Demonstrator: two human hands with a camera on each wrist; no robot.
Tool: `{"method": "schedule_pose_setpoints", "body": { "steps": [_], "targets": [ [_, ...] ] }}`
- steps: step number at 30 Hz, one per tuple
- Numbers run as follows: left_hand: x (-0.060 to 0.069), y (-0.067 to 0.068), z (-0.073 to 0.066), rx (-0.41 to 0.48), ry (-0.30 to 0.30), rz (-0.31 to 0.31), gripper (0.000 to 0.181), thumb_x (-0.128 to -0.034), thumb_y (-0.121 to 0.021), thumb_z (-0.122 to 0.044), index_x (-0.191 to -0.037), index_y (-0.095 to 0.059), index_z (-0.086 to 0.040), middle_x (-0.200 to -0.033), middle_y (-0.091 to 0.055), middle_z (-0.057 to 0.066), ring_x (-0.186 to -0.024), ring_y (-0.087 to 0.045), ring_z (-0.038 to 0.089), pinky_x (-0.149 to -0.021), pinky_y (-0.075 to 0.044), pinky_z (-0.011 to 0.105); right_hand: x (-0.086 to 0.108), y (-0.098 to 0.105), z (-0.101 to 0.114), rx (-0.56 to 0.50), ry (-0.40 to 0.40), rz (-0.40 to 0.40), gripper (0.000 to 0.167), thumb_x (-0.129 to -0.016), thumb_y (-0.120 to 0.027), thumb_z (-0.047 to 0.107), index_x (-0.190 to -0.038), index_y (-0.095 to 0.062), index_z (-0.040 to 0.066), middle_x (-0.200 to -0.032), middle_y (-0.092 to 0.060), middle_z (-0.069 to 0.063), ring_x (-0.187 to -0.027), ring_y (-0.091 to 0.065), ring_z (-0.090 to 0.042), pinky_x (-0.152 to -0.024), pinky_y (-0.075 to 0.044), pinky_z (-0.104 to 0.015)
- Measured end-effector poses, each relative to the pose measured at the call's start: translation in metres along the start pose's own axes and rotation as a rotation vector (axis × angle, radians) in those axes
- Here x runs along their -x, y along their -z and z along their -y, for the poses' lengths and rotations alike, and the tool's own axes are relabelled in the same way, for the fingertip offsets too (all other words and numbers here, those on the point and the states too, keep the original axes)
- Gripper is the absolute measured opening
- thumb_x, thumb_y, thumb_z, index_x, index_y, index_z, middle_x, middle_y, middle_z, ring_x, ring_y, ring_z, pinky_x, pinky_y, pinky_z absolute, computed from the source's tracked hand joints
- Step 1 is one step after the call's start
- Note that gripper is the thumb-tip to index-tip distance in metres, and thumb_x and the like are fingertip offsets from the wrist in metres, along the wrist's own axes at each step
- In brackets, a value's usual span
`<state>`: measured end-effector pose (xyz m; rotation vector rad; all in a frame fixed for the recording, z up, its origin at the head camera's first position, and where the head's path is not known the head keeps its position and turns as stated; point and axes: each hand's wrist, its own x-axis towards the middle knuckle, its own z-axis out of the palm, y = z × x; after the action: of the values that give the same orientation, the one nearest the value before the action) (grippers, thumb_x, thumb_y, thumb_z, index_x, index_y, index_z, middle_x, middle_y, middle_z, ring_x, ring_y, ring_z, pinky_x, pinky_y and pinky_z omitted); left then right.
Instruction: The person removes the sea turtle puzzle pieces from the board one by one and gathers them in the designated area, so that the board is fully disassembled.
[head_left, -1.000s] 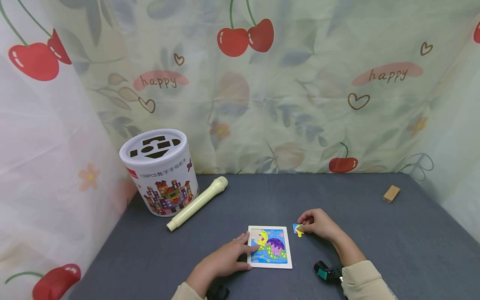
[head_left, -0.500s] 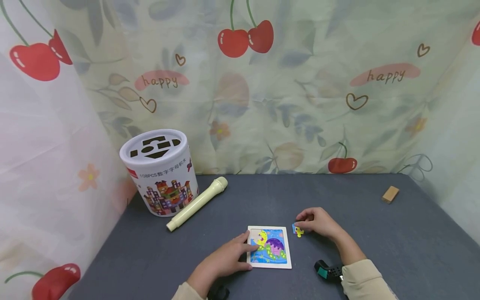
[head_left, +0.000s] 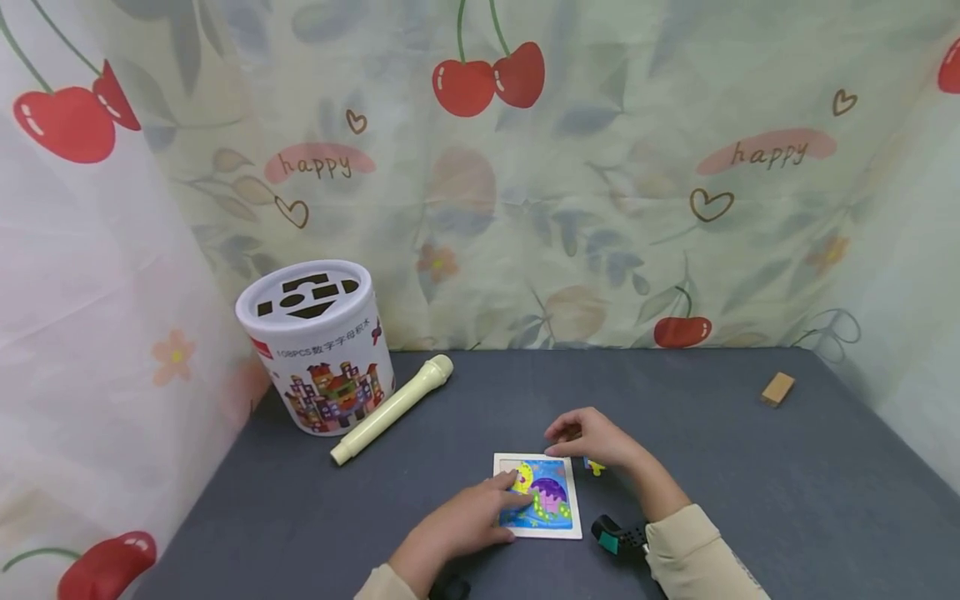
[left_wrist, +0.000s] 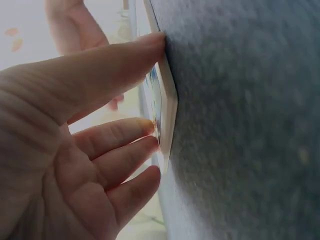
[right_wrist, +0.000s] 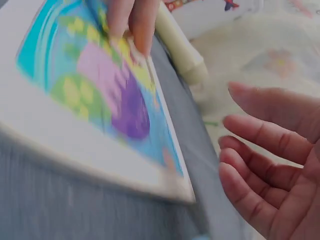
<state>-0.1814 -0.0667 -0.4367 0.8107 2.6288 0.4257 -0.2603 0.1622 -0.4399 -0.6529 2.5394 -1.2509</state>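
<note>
A small square picture puzzle with a pale wooden frame shows a colourful snail-like picture, with a bare patch at its upper left partly under fingers. My left hand rests on its left side; in the left wrist view the thumb lies against the frame edge and fingertips touch the puzzle's face. Over the frame's upper right corner hovers my right hand. Nothing is held in its loosely bent fingers in the right wrist view. A blue and yellow puzzle piece lies right of the frame, partly hidden by that hand.
Back left stands a white block bucket with shaped slots in its lid. A cream microphone-shaped stick leans beside it. One wooden block lies far right on the dark table. Patterned cloth hangs behind.
My right hand has let go of the puzzle piece and moved left to the frame's upper right corner. The piece stays on the table. My left hand has slid slightly right over the puzzle.
</note>
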Motion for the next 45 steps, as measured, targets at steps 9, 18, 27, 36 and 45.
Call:
{"method": "schedule_pose_setpoints", "body": {
  "steps": [9,18,27,36,45],
  "targets": [
    [0.002,-0.003,-0.002,-0.019,-0.069,-0.028,0.045,-0.0849,-0.068,-0.025,-0.129,-0.058,-0.025,-0.146,-0.040,0.008,-0.130,-0.046,0.021,-0.101,-0.043,0.035,-0.012,-0.021,0.012,-0.033,0.007,0.117,0.020,-0.079,-0.072,0.011,-0.093,-0.070,-0.003,-0.082,-0.069,-0.008,-0.071,-0.060,-0.009,-0.064,-0.051,-0.023],
    [0.003,-0.004,-0.002,-0.025,-0.085,-0.033,0.044,-0.0856,-0.067,-0.024,-0.129,-0.058,-0.024,-0.147,-0.039,0.010,-0.132,-0.043,0.021,-0.102,-0.042,0.033,-0.010,-0.033,0.013,0.052,-0.010,0.054,0.007,-0.078,-0.072,0.006,-0.084,-0.072,0.002,-0.074,-0.067,-0.003,-0.063,-0.055,-0.007,-0.058,-0.048,-0.020],
    [0.003,-0.003,-0.001,-0.009,-0.082,-0.018,0.044,-0.0860,-0.067,-0.024,-0.129,-0.057,-0.023,-0.147,-0.038,0.010,-0.133,-0.041,0.021,-0.102,-0.042,0.033,-0.008,-0.037,0.015,0.100,0.010,0.026,0.006,-0.079,-0.072,0.006,-0.084,-0.072,0.003,-0.074,-0.066,-0.002,-0.064,-0.055,-0.007,-0.057,-0.047,-0.020],
    [0.003,-0.002,0.001,0.022,-0.051,-0.003,0.044,-0.0863,-0.066,-0.025,-0.130,-0.057,-0.026,-0.149,-0.037,0.007,-0.134,-0.040,0.020,-0.103,-0.041,0.034,-0.008,-0.041,0.017,0.156,0.064,0.021,0.009,-0.080,-0.070,0.005,-0.089,-0.072,0.003,-0.080,-0.062,-0.002,-0.068,-0.054,-0.007,-0.059,-0.045,-0.019],
    [0.005,-0.003,0.001,0.011,-0.075,-0.023,0.044,-0.0863,-0.066,-0.024,-0.129,-0.057,-0.024,-0.148,-0.037,0.009,-0.133,-0.041,0.020,-0.103,-0.041,0.033,-0.011,-0.044,0.018,0.195,0.035,-0.022,0.008,-0.078,-0.069,0.001,-0.085,-0.070,0.005,-0.080,-0.060,-0.002,-0.074,-0.051,-0.011,-0.065,-0.044,-0.023]
  ]
}}
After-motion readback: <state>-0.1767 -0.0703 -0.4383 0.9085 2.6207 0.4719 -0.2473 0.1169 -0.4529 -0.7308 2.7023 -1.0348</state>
